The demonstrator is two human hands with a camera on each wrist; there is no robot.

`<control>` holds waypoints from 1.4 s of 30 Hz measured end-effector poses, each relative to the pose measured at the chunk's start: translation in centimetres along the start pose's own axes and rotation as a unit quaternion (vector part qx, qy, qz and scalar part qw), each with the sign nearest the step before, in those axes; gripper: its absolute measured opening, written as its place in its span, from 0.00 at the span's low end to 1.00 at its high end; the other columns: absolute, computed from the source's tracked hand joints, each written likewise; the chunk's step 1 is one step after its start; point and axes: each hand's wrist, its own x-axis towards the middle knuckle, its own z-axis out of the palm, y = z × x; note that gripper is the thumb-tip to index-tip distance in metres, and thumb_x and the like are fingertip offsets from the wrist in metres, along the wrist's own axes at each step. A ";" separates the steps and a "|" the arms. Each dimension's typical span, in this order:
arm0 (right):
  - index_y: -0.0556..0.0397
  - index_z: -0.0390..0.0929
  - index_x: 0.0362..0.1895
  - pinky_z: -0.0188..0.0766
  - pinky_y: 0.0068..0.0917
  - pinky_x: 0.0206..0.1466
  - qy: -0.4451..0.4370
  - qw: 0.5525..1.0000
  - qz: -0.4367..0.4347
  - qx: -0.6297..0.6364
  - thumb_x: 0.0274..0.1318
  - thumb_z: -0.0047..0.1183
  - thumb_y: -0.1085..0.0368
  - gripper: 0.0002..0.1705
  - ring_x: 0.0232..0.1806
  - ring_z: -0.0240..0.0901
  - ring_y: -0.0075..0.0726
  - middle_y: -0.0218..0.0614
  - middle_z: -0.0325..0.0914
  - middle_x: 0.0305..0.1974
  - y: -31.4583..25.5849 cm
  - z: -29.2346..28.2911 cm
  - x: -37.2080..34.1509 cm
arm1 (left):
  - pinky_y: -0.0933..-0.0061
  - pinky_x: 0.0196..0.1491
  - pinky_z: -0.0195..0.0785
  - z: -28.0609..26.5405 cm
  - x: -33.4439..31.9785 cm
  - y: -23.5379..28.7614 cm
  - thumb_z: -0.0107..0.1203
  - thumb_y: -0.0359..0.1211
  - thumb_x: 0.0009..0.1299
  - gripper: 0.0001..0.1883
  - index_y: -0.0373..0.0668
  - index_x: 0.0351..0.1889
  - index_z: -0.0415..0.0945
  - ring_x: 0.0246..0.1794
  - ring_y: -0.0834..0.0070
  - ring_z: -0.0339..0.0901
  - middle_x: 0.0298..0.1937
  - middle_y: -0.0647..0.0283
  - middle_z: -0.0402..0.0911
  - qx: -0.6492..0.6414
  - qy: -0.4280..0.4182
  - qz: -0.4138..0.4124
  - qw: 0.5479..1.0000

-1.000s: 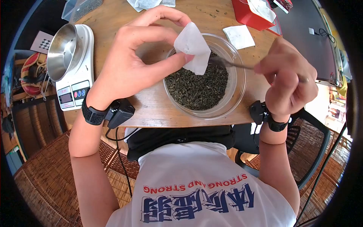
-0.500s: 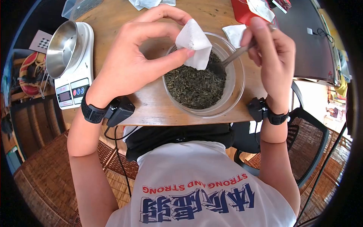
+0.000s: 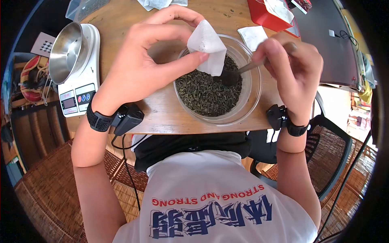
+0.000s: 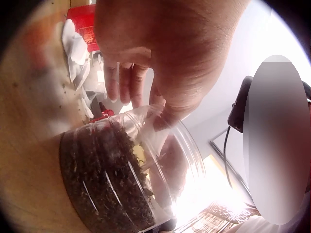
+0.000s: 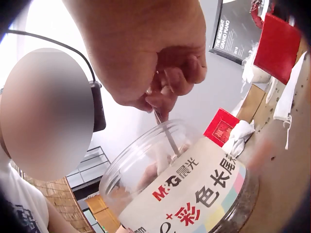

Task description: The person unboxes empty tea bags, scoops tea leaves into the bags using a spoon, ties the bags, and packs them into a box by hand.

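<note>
A white pouch (image 3: pixel 207 48) is pinched between the thumb and fingers of the left hand (image 3: pixel 142 60), above the tub. Dark dried leaves (image 3: pixel 208 95) lie inside the clear round tub (image 3: pixel 255 95). In the right hand (image 3: pixel 296 73) is the handle of a metal spoon (image 3: pixel 252 65), gripped by thumb and fingers. The spoon's bowl is down at the leaves, right beside the pouch's lower end. Seen from the left wrist, the left hand (image 4: pixel 170 48) is over the tub (image 4: pixel 107 179). A printed label (image 5: pixel 194 187) covers the tub's side in the right wrist view.
On the left stands a white scale (image 3: pixel 79 91) with a steel bowl (image 3: pixel 67 54). A flat white pouch (image 3: pixel 253 37) lies behind the tub, near a red box (image 3: pixel 267 16). More white pouches (image 3: pixel 160 3) and a clear container (image 3: pixel 87 9) are at the back.
The right hand has come leftward from its raised, outer position of a second ago, and the spoon's bowl now shows lower on the leaves. The left hand and pouch have barely shifted.
</note>
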 end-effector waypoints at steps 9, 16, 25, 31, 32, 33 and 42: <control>0.54 0.83 0.46 0.56 0.26 0.64 -0.002 0.997 -0.071 -0.041 0.46 0.72 0.71 0.20 0.35 0.67 0.21 0.16 0.67 0.28 0.2 0.4 1.8 | 0.66 0.63 0.68 -0.3 -0.4 -0.5 0.62 0.25 0.68 0.06 0.35 0.40 0.88 0.56 0.71 0.78 0.56 0.60 0.82 -0.005 0.010 0.044 0.999; 0.54 0.88 0.45 0.65 0.37 0.59 0.010 0.921 -0.245 -0.301 0.44 0.75 0.53 0.25 0.53 0.72 0.39 0.40 0.78 0.48 -1.6 -3.1 2.4 | 0.66 0.64 0.68 -0.4 -0.6 -0.7 0.59 0.26 0.71 0.08 0.37 0.44 0.88 0.56 0.68 0.78 0.64 0.59 0.76 -0.024 -0.044 0.054 0.997; 0.43 0.88 0.46 0.49 0.52 0.74 -0.140 0.909 -0.311 -0.241 0.52 0.69 0.62 0.15 0.49 0.70 0.39 0.31 0.78 0.41 -4.8 0.0 4.4 | 0.59 0.73 0.56 0.0 -1.2 -0.5 0.60 0.30 0.71 0.12 0.39 0.49 0.85 0.69 0.58 0.67 0.70 0.57 0.70 0.016 -0.033 0.072 0.997; 0.48 0.84 0.37 0.52 0.50 0.72 -0.164 0.931 -0.255 -0.203 0.54 0.67 0.65 0.07 0.48 0.72 0.39 0.31 0.78 0.41 -6.4 -0.1 4.7 | 0.58 0.75 0.52 -0.5 -0.8 -0.3 0.62 0.33 0.70 0.13 0.37 0.49 0.84 0.71 0.59 0.66 0.70 0.58 0.71 -0.052 -0.011 0.060 0.997; 0.48 0.84 0.37 0.52 0.50 0.72 -0.164 0.931 -0.257 -0.203 0.54 0.67 0.65 0.07 0.48 0.72 0.39 0.31 0.78 0.41 -5.9 -0.1 4.6 | 0.58 0.75 0.52 -0.6 -0.7 -0.1 0.62 0.33 0.70 0.13 0.37 0.49 0.84 0.71 0.59 0.66 0.70 0.58 0.71 -0.050 -0.010 0.060 0.997; 0.49 0.84 0.37 0.52 0.49 0.71 -0.150 0.948 -0.231 -0.159 0.54 0.67 0.65 0.06 0.46 0.74 0.38 0.30 0.79 0.39 -5.0 0.1 4.3 | 0.58 0.76 0.52 -0.7 -0.6 0.2 0.62 0.31 0.69 0.12 0.37 0.48 0.83 0.71 0.59 0.67 0.69 0.56 0.72 -0.024 0.003 0.071 0.997; 0.48 0.85 0.39 0.53 0.43 0.72 -0.045 0.943 -0.204 -0.260 0.49 0.71 0.68 0.11 0.39 0.77 0.30 0.24 0.80 0.30 -4.9 -0.8 2.5 | 0.58 0.73 0.60 -0.6 -0.1 -0.6 0.70 0.29 0.64 0.04 0.41 0.35 0.87 0.66 0.66 0.74 0.61 0.60 0.81 0.002 0.038 0.092 0.995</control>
